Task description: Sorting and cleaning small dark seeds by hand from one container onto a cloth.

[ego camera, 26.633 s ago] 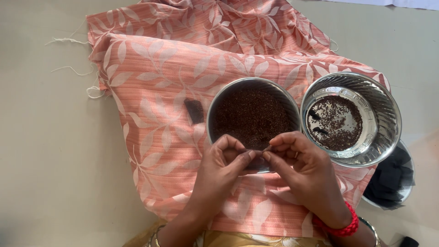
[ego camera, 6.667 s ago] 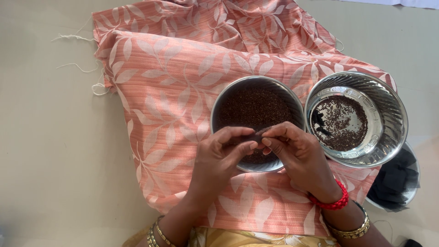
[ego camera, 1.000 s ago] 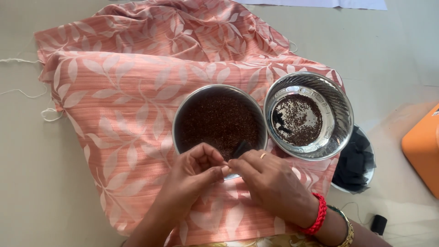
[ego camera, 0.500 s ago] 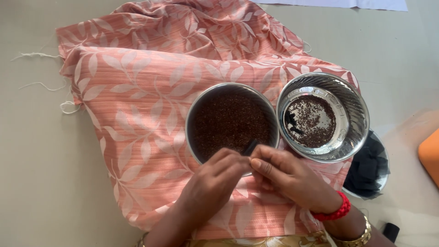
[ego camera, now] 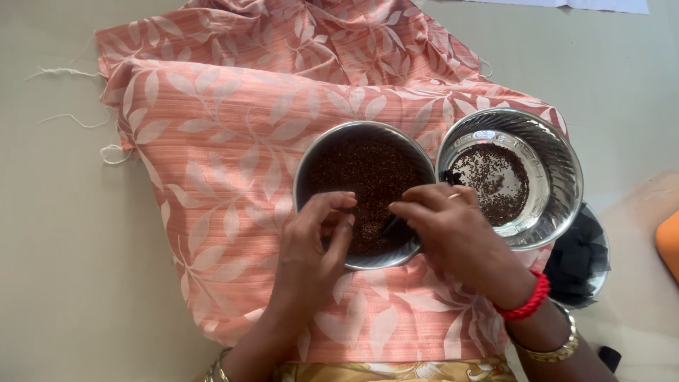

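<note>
A steel bowl (ego camera: 311, 159) full of small dark brown seeds rests on a peach cloth with a pale leaf print (ego camera: 212, 155). To its right stands a ribbed steel bowl (ego camera: 559, 170) with a thin layer of the same seeds. My left hand (ego camera: 315, 247) hovers over the near rim of the full bowl, fingers curled and pinched together. My right hand (ego camera: 453, 233) reaches over that bowl's right side, thumb and fingers pinching a small dark piece. A red bangle and a gold bangle circle the right wrist.
A third steel dish (ego camera: 583, 262) with black pieces sits partly under the ribbed bowl at the right. An orange object (ego camera: 668, 244) shows at the right edge. Loose white threads (ego camera: 71, 120) trail off the cloth's left side onto the beige surface.
My hands have moved up from the near rim to over the seeds, and the fingers have parted slightly. The view has shifted a little.
</note>
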